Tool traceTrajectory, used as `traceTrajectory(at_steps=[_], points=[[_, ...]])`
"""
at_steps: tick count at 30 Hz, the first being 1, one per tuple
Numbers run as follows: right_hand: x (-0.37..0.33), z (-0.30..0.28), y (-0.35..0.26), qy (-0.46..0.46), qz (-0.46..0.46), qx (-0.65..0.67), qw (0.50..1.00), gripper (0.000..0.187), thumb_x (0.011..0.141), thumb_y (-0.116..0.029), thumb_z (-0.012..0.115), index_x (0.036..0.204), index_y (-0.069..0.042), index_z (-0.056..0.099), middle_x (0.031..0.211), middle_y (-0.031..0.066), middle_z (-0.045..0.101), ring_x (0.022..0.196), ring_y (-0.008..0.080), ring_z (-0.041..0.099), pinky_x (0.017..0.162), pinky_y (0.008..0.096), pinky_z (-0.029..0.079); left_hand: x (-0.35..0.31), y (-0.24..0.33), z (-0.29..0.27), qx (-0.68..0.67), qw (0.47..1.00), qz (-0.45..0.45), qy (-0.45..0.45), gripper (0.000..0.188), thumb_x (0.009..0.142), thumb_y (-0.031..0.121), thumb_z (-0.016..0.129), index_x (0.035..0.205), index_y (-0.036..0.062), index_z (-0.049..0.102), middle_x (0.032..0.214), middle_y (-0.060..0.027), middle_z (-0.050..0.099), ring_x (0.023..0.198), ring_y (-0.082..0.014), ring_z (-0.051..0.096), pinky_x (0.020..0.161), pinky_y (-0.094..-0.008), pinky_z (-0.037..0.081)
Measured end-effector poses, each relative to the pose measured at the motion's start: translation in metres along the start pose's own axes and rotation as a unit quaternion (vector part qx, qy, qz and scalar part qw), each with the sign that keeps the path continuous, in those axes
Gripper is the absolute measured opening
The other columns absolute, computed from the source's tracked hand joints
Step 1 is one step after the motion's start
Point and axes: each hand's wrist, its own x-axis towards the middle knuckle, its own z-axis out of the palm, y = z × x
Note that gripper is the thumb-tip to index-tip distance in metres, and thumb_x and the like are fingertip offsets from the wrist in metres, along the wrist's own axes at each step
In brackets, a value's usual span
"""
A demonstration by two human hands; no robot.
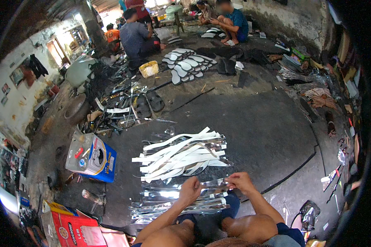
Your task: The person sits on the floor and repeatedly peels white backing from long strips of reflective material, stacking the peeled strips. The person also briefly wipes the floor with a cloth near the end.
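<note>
Silvery and glossy, one strip (213, 186) is held between the two hands of the person, low over the floor and just in front of the bent knees. The left hand (190, 190) has its fingers closed on the left end of this strip. The right hand (240, 182) pinches the other end between thumb and fingertips, near a small white patch.

Under and beside the left forearm lies a layer of more silvery strips (154, 208), placed side by side, and some of them have white ends. Farther from the person, just beyond the hands, there is a loose pile of white strips (177, 158); they cross each other, and shiny parts show between them. Both groups lie on a dark sheet (251, 123), which covers the floor.

To the left of the white pile stands a blue and white tin (103, 160), with small objects on its top. Near it, a clear jar (92, 196) lies on its side. At the lower left is a red box (68, 226). On the right side, a black plastic bag (309, 213) rests on the floor.

Farther away, many white sole-shaped pieces (187, 65) overlap in a heap, beside a yellow container (149, 69). Two co-workers, one in a grey shirt (134, 37) and one in a teal shirt (240, 22), sit low behind them.
</note>
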Motion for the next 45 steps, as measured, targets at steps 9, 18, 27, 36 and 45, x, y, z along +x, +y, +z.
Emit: traceTrajectory(at_steps=[9, 18, 27, 36, 45], points=[[-0.005, 0.064, 0.012, -0.136, -0.011, 0.094, 0.986, 0.015, 0.091, -0.017, 0.061, 0.089, -0.002, 0.063, 0.074, 0.0029, 0.061, 0.060, 0.0094, 0.057, 0.054, 0.0207, 0.047, -0.005, 0.019, 0.010, -0.231, 0.947, -0.128, -0.185, 0.037, 0.091, 0.035, 0.060, 0.073, 0.0022, 0.058, 0.066, -0.0009, 0.056, 0.064, -0.0072, 0.046, 0.057, -0.0262, 0.040], [0.027, -0.068, 0.062, 0.100, 0.086, 0.439, 0.889, 0.026, 0.086, -0.018, 0.050, 0.098, 0.003, 0.058, 0.095, 0.0170, 0.064, 0.084, 0.0299, 0.062, 0.079, 0.0451, 0.051, -0.024, -0.085, -0.080, -0.644, 0.704, -0.260, 0.148, 0.024, 0.089, 0.020, 0.051, 0.098, -0.0004, 0.062, 0.088, -0.0120, 0.063, 0.080, -0.0221, 0.059, 0.070, -0.0325, 0.051], [-0.004, -0.344, 0.099, 0.524, -0.139, 0.301, 0.785, 0.030, 0.087, -0.020, 0.058, 0.109, 0.000, 0.060, 0.090, 0.0101, 0.065, 0.072, 0.0227, 0.061, 0.065, 0.0356, 0.049, -0.132, -0.215, -0.267, -0.495, 0.593, -0.177, 0.611, 0.025, 0.089, 0.026, 0.046, 0.082, 0.0047, 0.058, 0.077, -0.0072, 0.062, 0.067, -0.0179, 0.060, 0.060, -0.0286, 0.049], [0.030, -0.018, 0.083, 0.104, -0.210, -0.518, 0.822, 0.040, 0.075, -0.026, 0.073, 0.110, -0.007, 0.064, 0.103, 0.0148, 0.057, 0.089, 0.0321, 0.062, 0.076, 0.0424, 0.050, -0.021, -0.084, -0.100, -0.150, 0.909, -0.213, 0.326, 0.023, 0.073, 0.010, 0.075, 0.079, 0.0075, 0.053, 0.070, -0.0008, 0.053, 0.062, -0.0114, 0.050, 0.055, -0.0295, 0.044], [0.020, 0.006, 0.101, 0.041, -0.191, -0.549, 0.812, 0.032, 0.085, -0.041, 0.060, 0.098, -0.013, 0.068, 0.112, 0.0129, 0.052, 0.084, 0.0346, 0.062, 0.074, 0.0461, 0.051, -0.054, -0.061, 0.026, -0.149, 0.987, -0.054, -0.010, 0.030, 0.077, 0.033, 0.072, 0.082, 0.0049, 0.062, 0.074, -0.0115, 0.062, 0.064, -0.0232, 0.060, 0.060, -0.0360, 0.046]])
